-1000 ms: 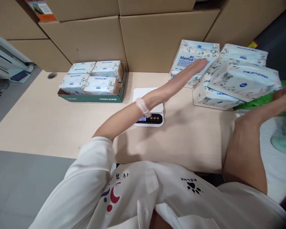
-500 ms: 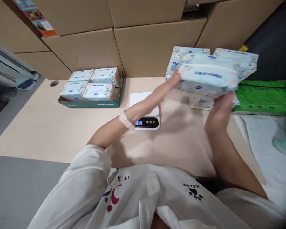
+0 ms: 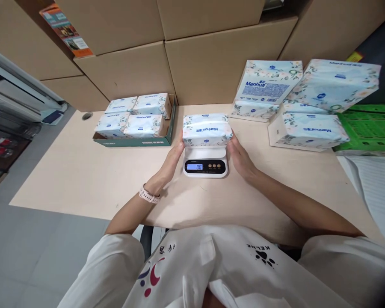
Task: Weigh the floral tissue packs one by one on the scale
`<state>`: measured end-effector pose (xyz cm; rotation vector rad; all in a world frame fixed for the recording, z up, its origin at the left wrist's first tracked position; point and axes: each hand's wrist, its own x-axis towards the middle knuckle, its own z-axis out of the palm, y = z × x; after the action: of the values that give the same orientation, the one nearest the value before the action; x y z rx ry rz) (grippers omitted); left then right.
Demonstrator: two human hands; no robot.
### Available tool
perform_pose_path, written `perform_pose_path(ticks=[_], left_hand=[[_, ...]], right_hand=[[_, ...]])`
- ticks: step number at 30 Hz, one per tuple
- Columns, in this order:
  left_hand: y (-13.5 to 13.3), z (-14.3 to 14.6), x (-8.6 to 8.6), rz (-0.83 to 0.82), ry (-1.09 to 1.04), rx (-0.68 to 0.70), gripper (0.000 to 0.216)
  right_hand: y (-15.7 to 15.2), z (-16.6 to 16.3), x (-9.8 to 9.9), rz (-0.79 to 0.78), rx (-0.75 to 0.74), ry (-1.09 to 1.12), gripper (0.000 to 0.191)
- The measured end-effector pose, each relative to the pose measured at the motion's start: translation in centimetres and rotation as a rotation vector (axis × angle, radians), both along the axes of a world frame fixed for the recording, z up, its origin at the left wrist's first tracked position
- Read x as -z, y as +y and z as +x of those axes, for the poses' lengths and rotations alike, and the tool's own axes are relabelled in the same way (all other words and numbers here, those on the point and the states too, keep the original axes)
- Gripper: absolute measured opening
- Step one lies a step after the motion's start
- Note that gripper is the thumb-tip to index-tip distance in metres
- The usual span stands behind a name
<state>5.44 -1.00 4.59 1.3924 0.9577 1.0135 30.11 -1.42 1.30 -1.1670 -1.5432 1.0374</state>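
A light-blue, flower-printed tissue pack (image 3: pixel 207 131) is held between my two hands, over the white platform of a digital kitchen scale (image 3: pixel 205 167). My left hand (image 3: pixel 171 160) presses on its left end, and a pale band circles that wrist. My right hand (image 3: pixel 242 158) grips the right end. The scale's display reads 0.0. Whether the pack's underside touches the platform I cannot tell, as the pack hides that part.
Left of the scale, a green open carton (image 3: pixel 133 142) holds several tissue packs. More tissue packs (image 3: pixel 308 130) are stacked at the right, beside a green package (image 3: pixel 368 130). Large cardboard boxes (image 3: pixel 224 68) form a wall along the back of the table (image 3: pixel 83 171).
Both hands have carried the tissue pack leftward from the stack at the right to above the scale. The head view has shifted slightly.
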Motion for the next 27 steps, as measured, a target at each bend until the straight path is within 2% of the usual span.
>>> perform_pose_path(ticks=[4, 7, 11, 16, 20, 27], left_hand=[[-0.2, -1.3, 1.5, -0.048, 0.031, -0.048, 0.086], [0.0, -2.6, 2.2, -0.175, 0.018, -0.099, 0.089], [0.2, -3.4, 2.8, -0.3, -0.076, -0.111, 0.085], [-0.2, -3.1, 3.3, -0.333, -0.14, -0.051, 0.087], [-0.4, -2.9, 3.4, -0.332, -0.147, -0.039, 0.095], [-0.4, -2.9, 3.6, -0.315, -0.134, -0.029, 0.092]], right_hand=[[-0.7, 0.5, 2.0, 0.006, 0.119, 0.038, 0.087], [-0.8, 0.9, 3.4, 0.014, 0.203, 0.097, 0.086], [-0.3, 1.3, 4.4, -0.026, 0.236, 0.141, 0.081], [0.0, 1.2, 4.5, -0.029, 0.245, 0.158, 0.085], [0.0, 1.1, 4.4, -0.041, 0.256, 0.158, 0.082], [-0.2, 1.1, 3.7, -0.049, 0.255, 0.134, 0.079]])
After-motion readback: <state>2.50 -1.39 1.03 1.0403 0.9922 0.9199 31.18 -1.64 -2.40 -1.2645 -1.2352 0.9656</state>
